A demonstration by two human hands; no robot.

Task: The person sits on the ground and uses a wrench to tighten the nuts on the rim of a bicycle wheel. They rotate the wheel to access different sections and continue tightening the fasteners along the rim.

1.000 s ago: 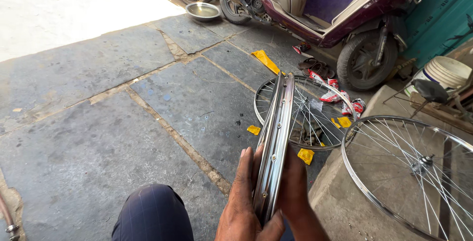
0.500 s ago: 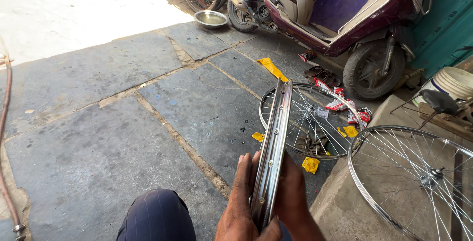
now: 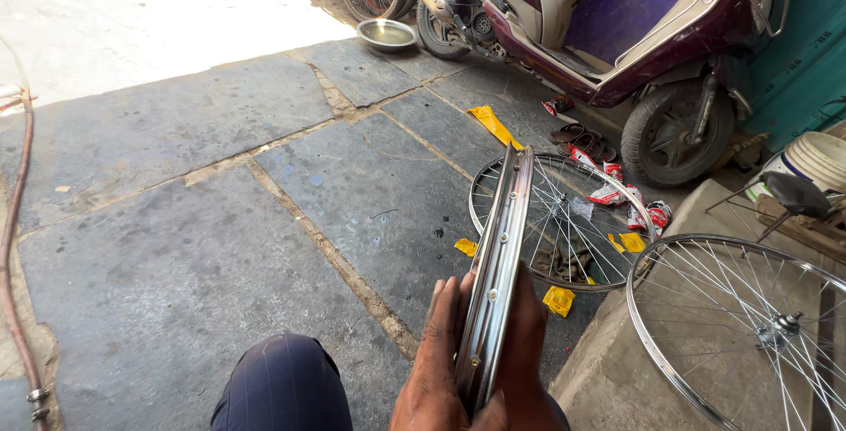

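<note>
Left hand [image 3: 436, 365] and right hand [image 3: 526, 352] pressed flat against bare wheel rim [image 3: 498, 268] held edge-on, spoked wheel [image 3: 564, 219] on pavement at one o'clock, scooter [image 3: 617, 26] beyond

I see a floor [image 3: 176, 246] of grey stone slabs. On it lie 1 spoked wheel [image 3: 564, 219], yellow scraps [image 3: 558, 300], red wrappers [image 3: 608, 193], sandals [image 3: 577, 138] and 1 metal bowl [image 3: 386, 34]. A scooter [image 3: 617, 34] stands there, and a hose [image 3: 13, 246] runs along the left.

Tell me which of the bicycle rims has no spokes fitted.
The bare rim held edge-on between both hands; the wheel flat on the paving and the wheel on the step are spoked.
</note>
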